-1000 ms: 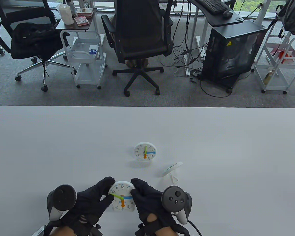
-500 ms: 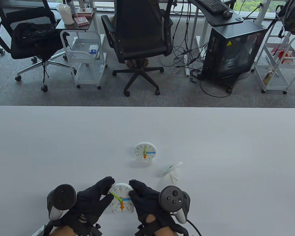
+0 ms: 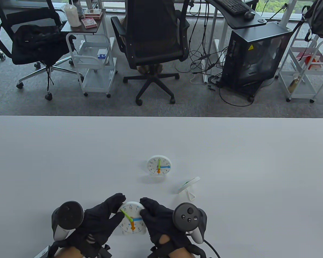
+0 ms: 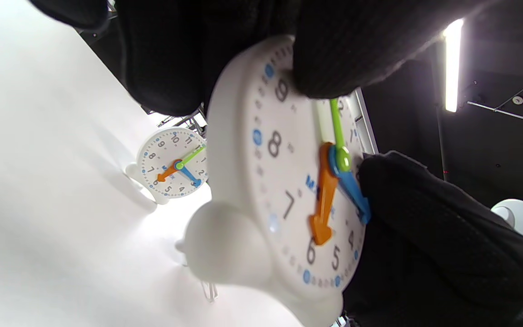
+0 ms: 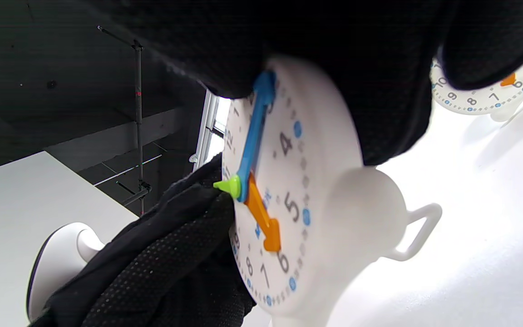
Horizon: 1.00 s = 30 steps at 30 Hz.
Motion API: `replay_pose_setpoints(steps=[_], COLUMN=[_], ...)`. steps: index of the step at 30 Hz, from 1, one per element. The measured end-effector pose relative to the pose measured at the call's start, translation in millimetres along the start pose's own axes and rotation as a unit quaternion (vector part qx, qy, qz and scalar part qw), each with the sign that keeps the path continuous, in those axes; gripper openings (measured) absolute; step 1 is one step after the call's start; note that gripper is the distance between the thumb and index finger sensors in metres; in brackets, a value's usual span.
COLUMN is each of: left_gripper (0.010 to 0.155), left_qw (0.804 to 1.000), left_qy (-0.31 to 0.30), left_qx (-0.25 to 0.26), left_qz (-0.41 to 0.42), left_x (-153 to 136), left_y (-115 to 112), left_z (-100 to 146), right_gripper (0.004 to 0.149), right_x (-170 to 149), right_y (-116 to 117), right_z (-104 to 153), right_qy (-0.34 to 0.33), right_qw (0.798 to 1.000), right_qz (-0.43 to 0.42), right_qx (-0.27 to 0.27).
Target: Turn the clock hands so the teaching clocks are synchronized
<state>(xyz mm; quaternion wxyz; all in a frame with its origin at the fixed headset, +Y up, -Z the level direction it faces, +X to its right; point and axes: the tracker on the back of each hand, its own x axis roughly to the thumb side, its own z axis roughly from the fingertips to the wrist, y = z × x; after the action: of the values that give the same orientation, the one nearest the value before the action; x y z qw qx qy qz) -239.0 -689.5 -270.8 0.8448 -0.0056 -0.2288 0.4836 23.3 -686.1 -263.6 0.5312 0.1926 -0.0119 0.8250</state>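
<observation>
The near teaching clock (image 3: 132, 219) stands at the table's front edge, held between both hands. Its orange hand points to 6, its blue hand to 3, its green hand between 10 and 11. My left hand (image 3: 121, 205) pinches the tip of the green hand (image 4: 336, 129) against the clock's left rim. My right hand (image 3: 144, 207) grips the clock's right rim, with a finger on the blue hand's tip (image 5: 257, 122). A second clock (image 3: 159, 165) stands mid-table: green at 12, blue at 3, orange at 6. It also shows in the left wrist view (image 4: 173, 163).
A third white clock (image 3: 189, 185) sits tipped on its wire stand to the right of the second one, its face turned away. Beyond the white table (image 3: 231, 150) are office chairs, carts and a computer case on the floor.
The near clock has shifted slightly left and toward me between the hands. Its green hand has turned a little clockwise, from about 10 toward 11. Both hands keep their hold.
</observation>
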Motion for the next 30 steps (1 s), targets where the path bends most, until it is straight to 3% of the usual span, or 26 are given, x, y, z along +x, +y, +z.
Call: replay_pose_setpoints(steps=[30], left_gripper=[0.062], left_qw=[1.000], left_qy=[0.003], left_qx=[-0.003], left_qz=[0.001], left_x=[-1.9], left_y=[-0.5], left_z=[0.1], right_gripper=[0.053], right_x=[1.8], right_y=[8.5], right_z=[-1.4], right_qy=[-0.014], right_qw=[0.999], right_qz=[0.016], right_qx=[0.032])
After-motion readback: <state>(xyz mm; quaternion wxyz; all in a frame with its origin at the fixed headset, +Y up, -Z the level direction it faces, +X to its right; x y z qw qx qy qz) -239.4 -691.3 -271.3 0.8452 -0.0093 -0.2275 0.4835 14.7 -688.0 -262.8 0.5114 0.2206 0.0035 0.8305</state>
